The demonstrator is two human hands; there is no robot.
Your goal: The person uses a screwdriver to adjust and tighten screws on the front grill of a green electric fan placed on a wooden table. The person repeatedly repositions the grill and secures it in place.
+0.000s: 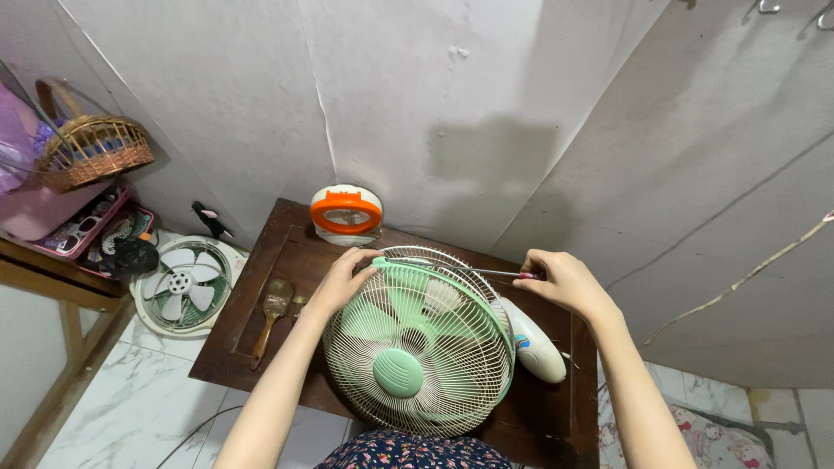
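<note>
So the green fan (417, 343) is laid tilted on the dark wooden table (261, 347), grille facing up toward the camera, motor housing (532, 340) sticking out to its right. Everything hinges on the top rim of the fan's grille: that's where both hands meet.

The left hand (343, 280) is pressed onto the rim at the fan's upper left, fingers curled over the green ring, so it's closed on the fan's edge. The right hand (563, 280) is kept off to the fan's upper right, clear of the grille, and is pinched shut around the red handle of a screwdriver (473, 271). The tool's long axis is run nearly level, right to left, across the top of the grille, with the tip pointed at the left hand's fingers. Whether the tip is actually seated in a screw can't be made out.

Both forearms are reached in from below, either side of the fan. A paintbrush (271, 314) is left lying left of the fan.
</note>
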